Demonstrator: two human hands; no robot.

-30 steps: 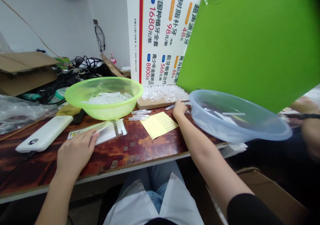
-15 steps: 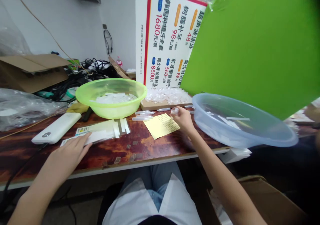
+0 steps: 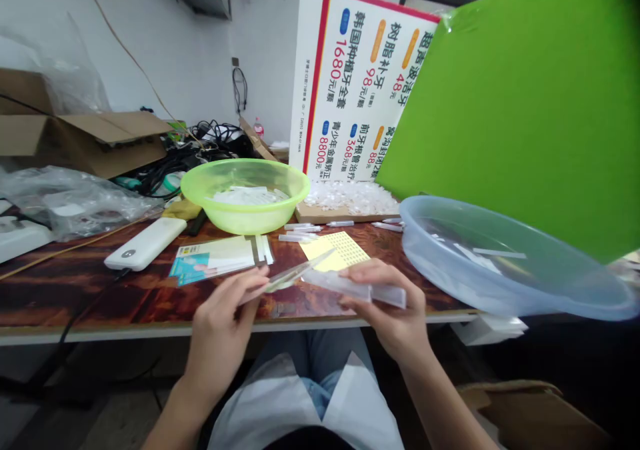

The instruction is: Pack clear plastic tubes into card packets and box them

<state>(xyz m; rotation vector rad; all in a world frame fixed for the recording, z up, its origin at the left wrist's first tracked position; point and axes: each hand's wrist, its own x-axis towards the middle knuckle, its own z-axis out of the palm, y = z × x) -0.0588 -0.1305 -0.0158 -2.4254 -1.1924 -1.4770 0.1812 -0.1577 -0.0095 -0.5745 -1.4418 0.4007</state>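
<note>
My left hand (image 3: 220,333) pinches a thin clear plastic packet (image 3: 293,275), held tilted with its far end toward the middle. In my right hand (image 3: 397,320) are translucent plastic tubes (image 3: 345,286), gripped between thumb and fingers. The packet's end and the tubes' tips come close together; whether they touch I cannot tell. Just beyond them lies a yellow sheet of small dark-printed stickers (image 3: 347,245). Flat printed packets (image 3: 220,257) overlap on the table left of it. Several slim clear tubes (image 3: 303,229) lie behind the sheet.
A yellow-green basin (image 3: 240,220) with whitish strips stands at back left, near a white power bank (image 3: 145,243). On the right, a blue translucent basin (image 3: 450,270) overhangs the table edge. Small clear pieces pile on a cardboard tray (image 3: 325,211) before a green board (image 3: 500,123).
My left hand has lifted a packet from the pile and moved right. My right hand has come nearer from the back of the table with the tubes. The view has shifted left.
</note>
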